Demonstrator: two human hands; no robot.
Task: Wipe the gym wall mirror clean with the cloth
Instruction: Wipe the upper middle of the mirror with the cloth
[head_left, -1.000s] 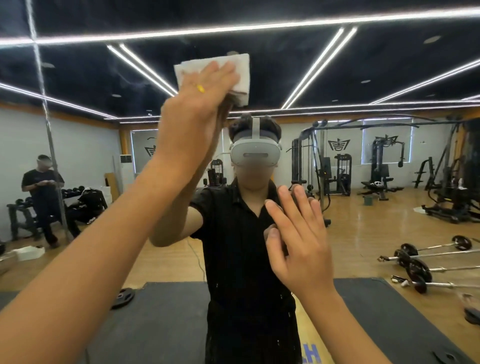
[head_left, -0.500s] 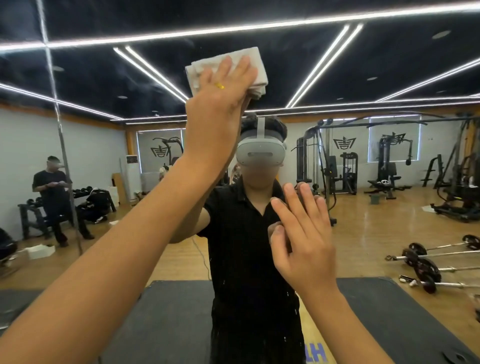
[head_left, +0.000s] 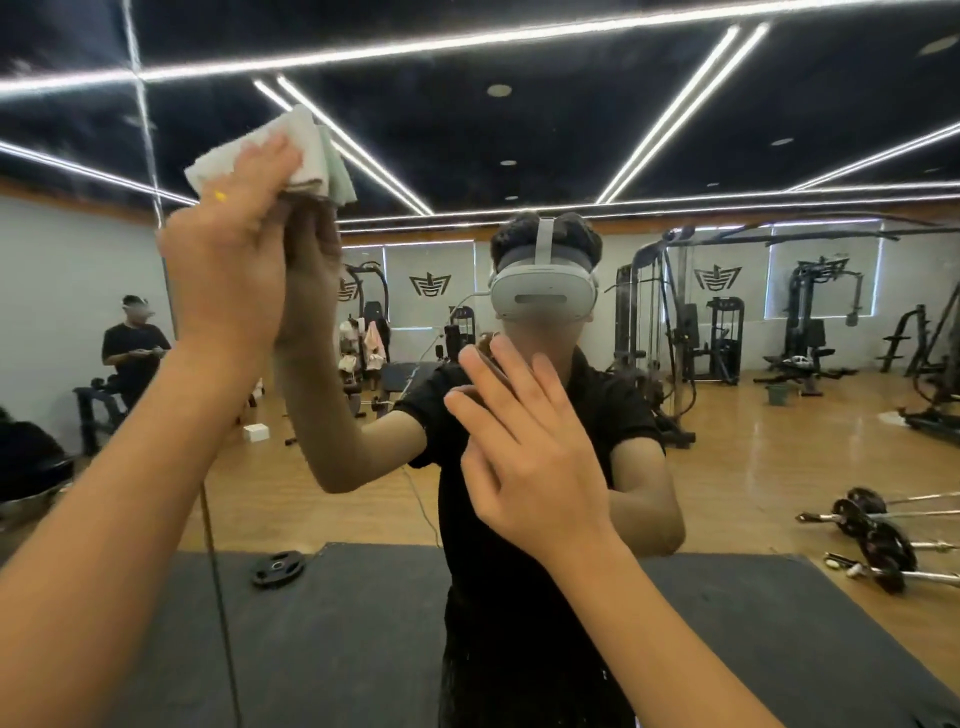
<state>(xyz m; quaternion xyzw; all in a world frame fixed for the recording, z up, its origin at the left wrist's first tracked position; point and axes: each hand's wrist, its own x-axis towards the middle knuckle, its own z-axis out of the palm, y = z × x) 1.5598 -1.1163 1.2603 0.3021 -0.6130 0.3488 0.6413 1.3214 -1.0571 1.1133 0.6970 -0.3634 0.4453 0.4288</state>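
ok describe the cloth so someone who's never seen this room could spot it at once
The wall mirror fills the view; look to its upper left, where the left hand is raised against the glass. Under its fingers is the cloth, folded and pale, white with a green edge, bright against the dark reflected ceiling.

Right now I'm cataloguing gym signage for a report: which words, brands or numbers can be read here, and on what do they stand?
No words or numbers are legible.
Dark crest emblems on the pale window blinds reflected in the wall mirror: shapes only, no letters.
White headset: no brand readable.
Folded white cloth under the left hand: no print.
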